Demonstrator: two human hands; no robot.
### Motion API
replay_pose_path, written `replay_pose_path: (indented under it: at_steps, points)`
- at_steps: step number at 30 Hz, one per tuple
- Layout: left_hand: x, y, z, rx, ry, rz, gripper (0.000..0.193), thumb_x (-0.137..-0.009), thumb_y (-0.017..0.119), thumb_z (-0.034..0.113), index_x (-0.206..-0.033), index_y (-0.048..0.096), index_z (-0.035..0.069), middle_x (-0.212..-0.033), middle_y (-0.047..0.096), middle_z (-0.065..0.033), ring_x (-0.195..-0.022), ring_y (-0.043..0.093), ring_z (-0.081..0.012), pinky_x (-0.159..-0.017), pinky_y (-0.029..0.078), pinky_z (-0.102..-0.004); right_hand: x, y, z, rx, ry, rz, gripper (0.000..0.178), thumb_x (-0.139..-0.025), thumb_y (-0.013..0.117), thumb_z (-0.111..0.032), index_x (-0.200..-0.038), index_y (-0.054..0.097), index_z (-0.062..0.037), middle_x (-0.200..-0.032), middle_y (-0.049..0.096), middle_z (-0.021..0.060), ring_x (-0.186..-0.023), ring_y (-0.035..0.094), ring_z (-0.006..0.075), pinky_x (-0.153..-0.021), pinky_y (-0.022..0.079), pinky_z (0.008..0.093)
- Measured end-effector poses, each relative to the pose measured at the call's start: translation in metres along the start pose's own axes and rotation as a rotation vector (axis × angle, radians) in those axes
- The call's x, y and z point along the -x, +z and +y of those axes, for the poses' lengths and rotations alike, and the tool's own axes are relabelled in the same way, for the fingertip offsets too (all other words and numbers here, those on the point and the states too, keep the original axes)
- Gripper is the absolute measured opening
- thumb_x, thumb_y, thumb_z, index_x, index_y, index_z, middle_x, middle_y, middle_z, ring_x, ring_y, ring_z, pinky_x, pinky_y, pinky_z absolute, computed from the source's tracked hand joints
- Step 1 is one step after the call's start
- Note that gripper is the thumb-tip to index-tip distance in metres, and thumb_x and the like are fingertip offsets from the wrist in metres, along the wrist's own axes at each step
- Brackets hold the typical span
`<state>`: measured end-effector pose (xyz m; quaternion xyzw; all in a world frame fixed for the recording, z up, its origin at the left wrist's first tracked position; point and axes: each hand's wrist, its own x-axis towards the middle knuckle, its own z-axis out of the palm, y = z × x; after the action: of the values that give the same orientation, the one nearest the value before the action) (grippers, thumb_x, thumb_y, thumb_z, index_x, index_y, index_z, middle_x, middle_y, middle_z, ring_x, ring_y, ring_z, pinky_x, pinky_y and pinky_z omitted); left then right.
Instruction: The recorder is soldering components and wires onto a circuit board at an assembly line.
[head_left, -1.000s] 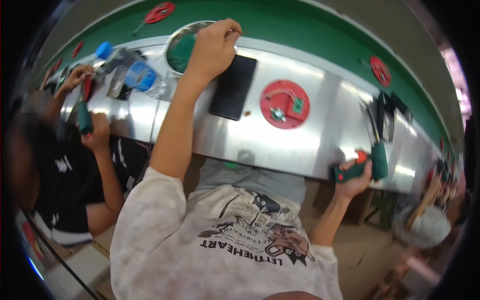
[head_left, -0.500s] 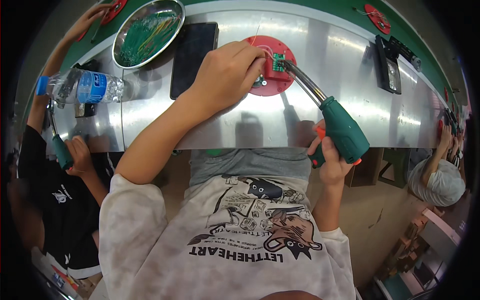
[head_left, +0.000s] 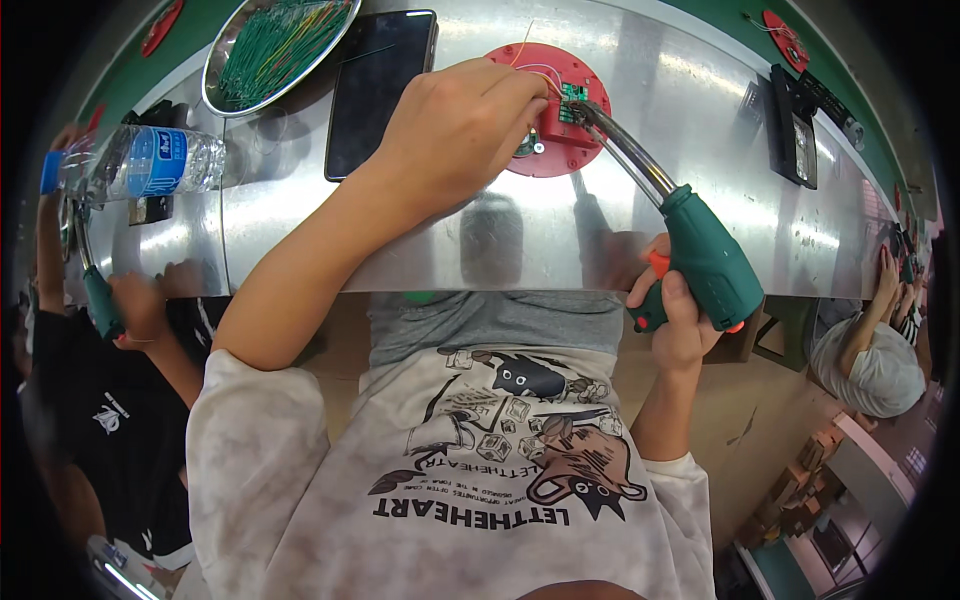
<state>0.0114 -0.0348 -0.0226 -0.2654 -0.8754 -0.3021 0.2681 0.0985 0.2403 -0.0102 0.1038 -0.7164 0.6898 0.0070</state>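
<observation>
My left hand (head_left: 460, 125) rests on a round red jig (head_left: 545, 150) on the steel bench, its fingertips pinching a thin wire at a small green circuit board (head_left: 572, 92) clamped on the jig. My right hand (head_left: 675, 315) grips the green pistol handle of a soldering gun (head_left: 710, 260) with an orange trigger. The gun's long metal barrel slants up to the left, and its tip (head_left: 588, 112) meets the board beside my left fingers.
A black phone (head_left: 380, 90) lies left of the jig, with a metal bowl of green wires (head_left: 275, 45) and a water bottle (head_left: 150, 160) farther left. A co-worker's hand (head_left: 140, 305) at left holds a green tool. Black devices (head_left: 790, 120) lie at right.
My left hand came from the metal bowl to the red jig. My right hand lifted the soldering gun from below the bench edge up to the board.
</observation>
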Motion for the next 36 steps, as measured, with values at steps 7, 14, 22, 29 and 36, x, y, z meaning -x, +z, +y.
replay_pose_path:
  at_steps: [7,14,22,29,36]
  points:
    - [-0.003,0.001,0.002,-0.023,0.014,0.004,0.007,-0.088,0.068,0.011,-0.092,0.065,0.006,-0.078,0.066,-0.0103,-0.074,0.066,-0.0290,-0.060,0.052,-0.0403,-0.005,-0.011,-0.004,-0.029,0.012,-0.073,0.039,-0.094,0.057,-0.012,-0.127,0.054,0.0083,-0.099,0.064,0.0180,-0.056,0.060,0.0179,-0.051,0.049,0.0280]
    - [-0.002,0.002,0.003,-0.038,0.023,0.005,0.007,-0.087,0.067,0.010,-0.091,0.064,0.005,-0.077,0.066,-0.0100,-0.074,0.066,-0.0287,-0.061,0.052,-0.0399,-0.006,-0.013,-0.002,-0.011,0.059,-0.084,0.040,-0.095,0.056,-0.013,-0.128,0.053,0.0086,-0.095,0.062,0.0163,-0.056,0.061,0.0180,-0.050,0.049,0.0279]
    - [-0.005,0.002,0.006,-0.040,0.024,0.004,0.007,-0.087,0.067,0.010,-0.091,0.064,0.005,-0.079,0.067,-0.0102,-0.075,0.067,-0.0288,-0.063,0.053,-0.0394,-0.006,-0.011,-0.003,-0.035,-0.010,-0.003,0.043,-0.093,0.057,-0.013,-0.129,0.052,0.0101,-0.099,0.065,0.0212,-0.055,0.061,0.0195,-0.049,0.050,0.0290]
    - [-0.004,0.001,0.005,-0.047,0.029,0.001,0.008,-0.088,0.067,0.011,-0.091,0.065,0.004,-0.080,0.068,-0.0102,-0.075,0.067,-0.0285,-0.064,0.053,-0.0394,-0.007,-0.003,-0.002,-0.071,0.010,0.110,0.044,-0.094,0.055,-0.015,-0.129,0.051,0.0109,-0.098,0.064,0.0232,-0.049,0.059,0.0203,-0.043,0.049,0.0297]
    - [-0.002,-0.001,0.005,-0.065,0.038,0.004,0.007,-0.088,0.067,0.011,-0.091,0.065,0.005,-0.082,0.069,-0.0097,-0.077,0.068,-0.0269,-0.064,0.054,-0.0383,-0.008,-0.005,0.006,-0.220,0.030,0.187,0.039,-0.097,0.051,-0.022,-0.118,0.051,0.0112,-0.096,0.062,0.0256,-0.044,0.057,0.0199,-0.039,0.048,0.0310]
